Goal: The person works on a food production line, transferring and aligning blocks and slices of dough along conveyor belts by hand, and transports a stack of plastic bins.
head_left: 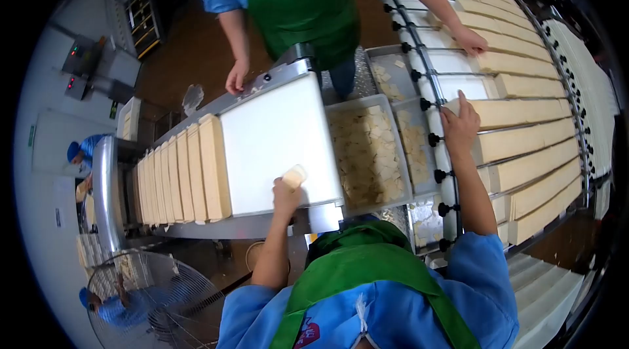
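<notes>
My left hand [286, 197] is closed around a short stack of thin, pale dough pieces [294, 176], over the near part of the white conveyor belt [278, 133]. To the left on that belt, long rows of stacked dough sheets [211, 169] stand side by side. My right hand [461, 125] reaches to the rack on the right. Its fingers are spread over the left end of one long dough row [524, 112], touching it. The palm side is hidden, as is whatever lies directly beneath it.
Opposite me, a co-worker in a green apron [301, 8] has one hand [470, 41] at the rack's dough rows and the other [237, 76] by the belt's far edge. A tray of dough scraps [367, 152] stands between belt and rack. A large fan [154, 300] is lower left.
</notes>
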{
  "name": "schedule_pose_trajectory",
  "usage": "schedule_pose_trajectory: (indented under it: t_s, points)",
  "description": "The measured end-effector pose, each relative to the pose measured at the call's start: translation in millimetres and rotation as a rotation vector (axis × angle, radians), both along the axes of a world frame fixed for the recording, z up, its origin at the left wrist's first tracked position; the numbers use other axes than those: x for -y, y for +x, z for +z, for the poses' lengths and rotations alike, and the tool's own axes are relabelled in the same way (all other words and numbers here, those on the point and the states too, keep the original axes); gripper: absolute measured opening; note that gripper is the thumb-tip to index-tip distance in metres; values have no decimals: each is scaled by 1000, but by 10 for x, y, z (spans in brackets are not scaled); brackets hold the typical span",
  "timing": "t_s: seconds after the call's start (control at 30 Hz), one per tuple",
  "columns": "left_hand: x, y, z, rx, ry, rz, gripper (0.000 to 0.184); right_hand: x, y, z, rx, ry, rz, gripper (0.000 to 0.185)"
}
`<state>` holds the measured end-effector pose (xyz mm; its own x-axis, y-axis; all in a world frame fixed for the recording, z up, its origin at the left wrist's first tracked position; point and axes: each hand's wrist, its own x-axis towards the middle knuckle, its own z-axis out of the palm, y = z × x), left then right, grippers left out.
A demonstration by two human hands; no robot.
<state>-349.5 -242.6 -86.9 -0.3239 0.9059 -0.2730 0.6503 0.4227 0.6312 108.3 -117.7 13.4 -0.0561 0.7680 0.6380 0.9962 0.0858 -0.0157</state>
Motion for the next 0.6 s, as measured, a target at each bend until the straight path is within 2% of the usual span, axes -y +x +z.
schedule_pose_trajectory:
  t_s: [0.03, 0.07, 0.1, 0.13, 0.17, 0.2, 0.23, 0.3, 0.33, 0.4, 0.43, 0.47, 0.5, 0.53, 0.57, 0.6]
  points:
    - [-14, 11, -126, 16, 95, -57, 35, 3, -12, -22, 14, 40, -31, 17]
    - [-30, 121, -53, -38, 133, -105, 36, 7, -31, -21, 4, 55, -44, 15]
    - [-63, 250, 113, 43, 121, -108, 40, 18, -50, -10, -5, 69, -57, 12]
    - [-49, 245, -107, -25, 224, -218, 48, 27, -59, -3, -5, 80, -71, 10]
    - [-30, 352, -84, -47, 327, -227, 58, 38, -78, 15, -3, 99, -66, 10]
    - [-45, 412, -52, 161, 199, -209, 68, 28, -61, -21, -3, 100, -73, 11]
    - [-34, 508, 113, 457, 99, -116, 69, 21, -46, -49, -2, 100, -82, 12]
    - [91, 579, 221, 573, 213, -133, 55, 39, -54, -35, 8, 96, -81, 13]
    - [174, 549, 293, 570, 222, -117, 55, 48, -58, -25, 19, 89, -101, 15]
    - [385, 487, 498, 430, 302, -380, 45, 66, -50, -30, 34, 87, -96, 19]
    - [514, 434, 812, 623, -36, -384, 38, 71, -58, -18, 45, 90, -100, 20]
    - [723, 336, 803, 674, -105, -513, 41, 88, -66, -6, 41, 89, -86, 20]
    - [918, 242, 1013, 611, -90, -717, 46, 103, -74, 9, 56, 69, -122, 20]
    - [1202, 134, 705, 864, -256, -811, 52, 95, -87, 3, 70, 49, -160, 21]
    - [1378, -1, 937, 778, -269, -1009, 59, 65, -85, -29, 60, 48, -153, 21]
    - [1610, -5, 1140, 685, -355, -866, 64, 50, -64, -74, 62, 75, -145, 20]
